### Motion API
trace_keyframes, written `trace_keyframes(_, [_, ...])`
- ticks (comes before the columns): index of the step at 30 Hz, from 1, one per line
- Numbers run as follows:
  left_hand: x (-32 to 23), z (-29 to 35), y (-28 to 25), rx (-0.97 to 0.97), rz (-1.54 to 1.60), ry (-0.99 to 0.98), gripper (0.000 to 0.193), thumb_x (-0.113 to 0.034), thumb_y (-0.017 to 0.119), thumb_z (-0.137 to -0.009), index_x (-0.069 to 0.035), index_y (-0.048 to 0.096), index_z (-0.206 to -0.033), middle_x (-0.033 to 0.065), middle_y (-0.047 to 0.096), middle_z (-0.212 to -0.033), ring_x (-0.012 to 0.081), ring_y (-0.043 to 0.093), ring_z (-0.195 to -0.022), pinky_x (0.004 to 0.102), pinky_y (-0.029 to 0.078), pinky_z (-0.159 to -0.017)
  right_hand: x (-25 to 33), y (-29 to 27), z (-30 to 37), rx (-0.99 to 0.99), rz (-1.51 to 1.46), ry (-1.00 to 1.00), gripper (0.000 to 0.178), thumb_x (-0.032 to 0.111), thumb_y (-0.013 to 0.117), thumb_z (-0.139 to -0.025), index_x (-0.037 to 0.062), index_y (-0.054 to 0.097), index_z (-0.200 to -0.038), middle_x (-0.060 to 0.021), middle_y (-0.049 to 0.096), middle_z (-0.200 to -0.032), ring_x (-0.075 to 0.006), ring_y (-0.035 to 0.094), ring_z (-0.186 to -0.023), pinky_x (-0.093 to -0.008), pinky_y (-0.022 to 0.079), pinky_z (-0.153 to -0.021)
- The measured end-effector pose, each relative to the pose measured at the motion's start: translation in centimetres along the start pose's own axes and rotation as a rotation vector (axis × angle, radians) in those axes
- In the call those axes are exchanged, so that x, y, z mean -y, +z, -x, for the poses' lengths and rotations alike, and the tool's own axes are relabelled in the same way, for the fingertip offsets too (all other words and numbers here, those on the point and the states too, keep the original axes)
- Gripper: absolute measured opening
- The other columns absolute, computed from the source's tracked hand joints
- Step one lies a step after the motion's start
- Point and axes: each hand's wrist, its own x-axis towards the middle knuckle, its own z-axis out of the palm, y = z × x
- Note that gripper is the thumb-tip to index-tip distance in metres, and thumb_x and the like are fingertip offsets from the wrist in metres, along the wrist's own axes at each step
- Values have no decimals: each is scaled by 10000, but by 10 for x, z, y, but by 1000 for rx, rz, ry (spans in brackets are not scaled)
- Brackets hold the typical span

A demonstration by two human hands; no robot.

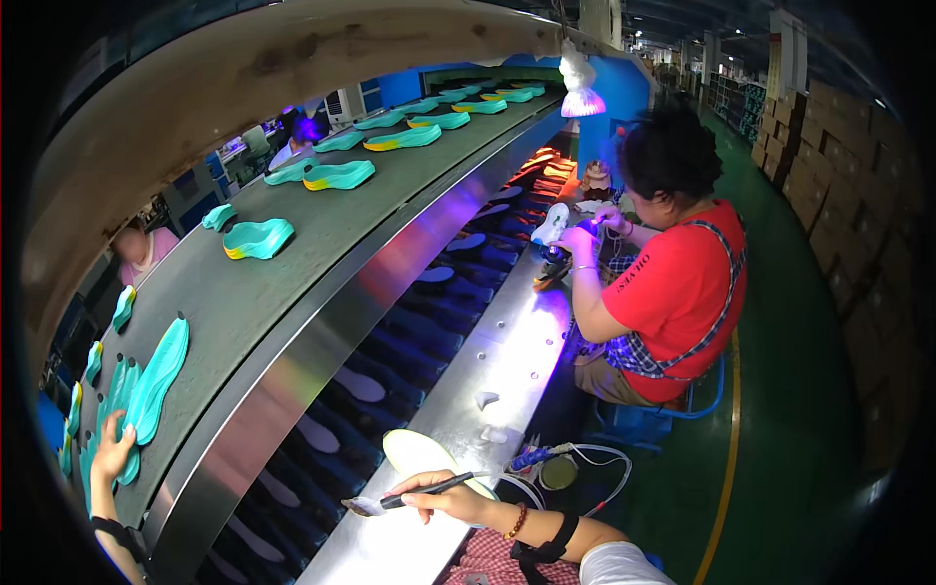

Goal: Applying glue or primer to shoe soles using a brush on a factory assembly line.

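At the left, my left hand (110, 453) is closed at the edge of turquoise shoe soles clustered on the upper green conveyor belt (234, 322); its fingertips are partly hidden. Beside it lies a longer turquoise sole (160, 380). My right hand (450, 499) grips a brush (429, 488) by its black handle, with the bristles pointing left over the brightly lit metal ledge (390, 546). Just behind that hand is a pale yellow oval dish-like thing (417, 454), partly covered by it.
More turquoise soles (403, 137) with yellow ends ride farther up the belt. Pale sole shapes (318, 434) lie on the dark lower level. A co-worker in red (673, 283) sits ahead at the ledge, handling a white shoe (552, 224). Stacked cartons (848, 185) line the right.
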Motion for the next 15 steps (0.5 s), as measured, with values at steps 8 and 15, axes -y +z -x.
trace_keyframes(8, [-29, -7, 0, -14, 38, -104, 542, -421, 516, -824, -112, 409, -1256, 207, 291, -1329, 323, 291, -1241, 387, 256, -1008, 2, -16, 1, -3, -92, 17, 241, 103, 534, -840, -18, 575, -1045, -36, 577, -702, -70, 517, -548, -186, 429, -516])
trace_keyframes(15, [-96, -58, 16, 40, 105, 127, 591, -420, 529, -821, -15, 429, -1240, 216, 420, -1262, 285, 362, -1208, 345, 260, -1004, 5, -26, 1, -42, -88, 39, 239, 106, 538, -839, -15, 577, -1042, -38, 586, -709, -69, 527, -549, -183, 431, -517])
